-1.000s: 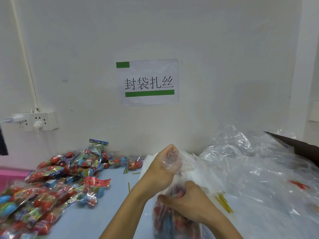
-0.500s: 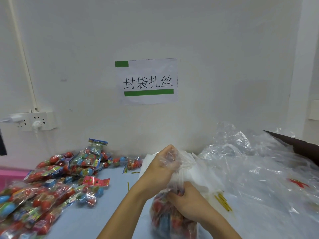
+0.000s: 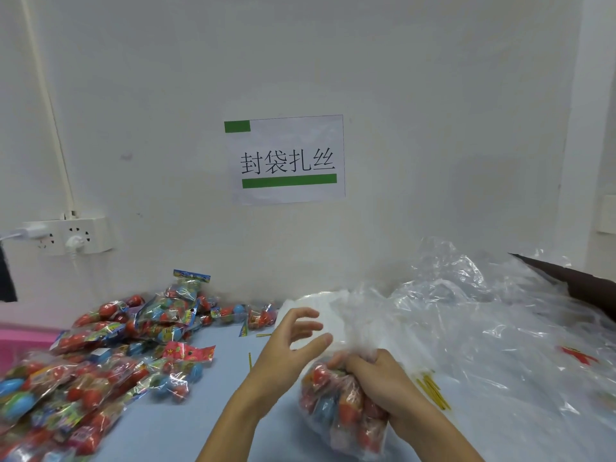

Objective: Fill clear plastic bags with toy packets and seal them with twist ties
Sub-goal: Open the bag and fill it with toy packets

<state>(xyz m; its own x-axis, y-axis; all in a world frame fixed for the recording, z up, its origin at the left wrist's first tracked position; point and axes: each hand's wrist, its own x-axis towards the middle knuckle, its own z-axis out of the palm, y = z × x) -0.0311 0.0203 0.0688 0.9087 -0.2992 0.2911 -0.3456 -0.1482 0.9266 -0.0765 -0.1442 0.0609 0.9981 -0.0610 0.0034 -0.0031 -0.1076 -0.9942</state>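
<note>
right hand (image 3: 376, 378): you clench the filled bag (image 3: 343, 411) neck so packets stay in.
left hand (image 3: 293, 345): fingers spread, grasping nothing.
twist ties (image 3: 433, 393): just right of the bag.

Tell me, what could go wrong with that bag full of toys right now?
1. Only the right hand grips the neck of the bag; the left hand is open beside it, so the neck could loosen and toys might spill.
2. The twist ties lie to the right, partly by the loose plastic sheets, so picking one up may be fiddly.
</note>
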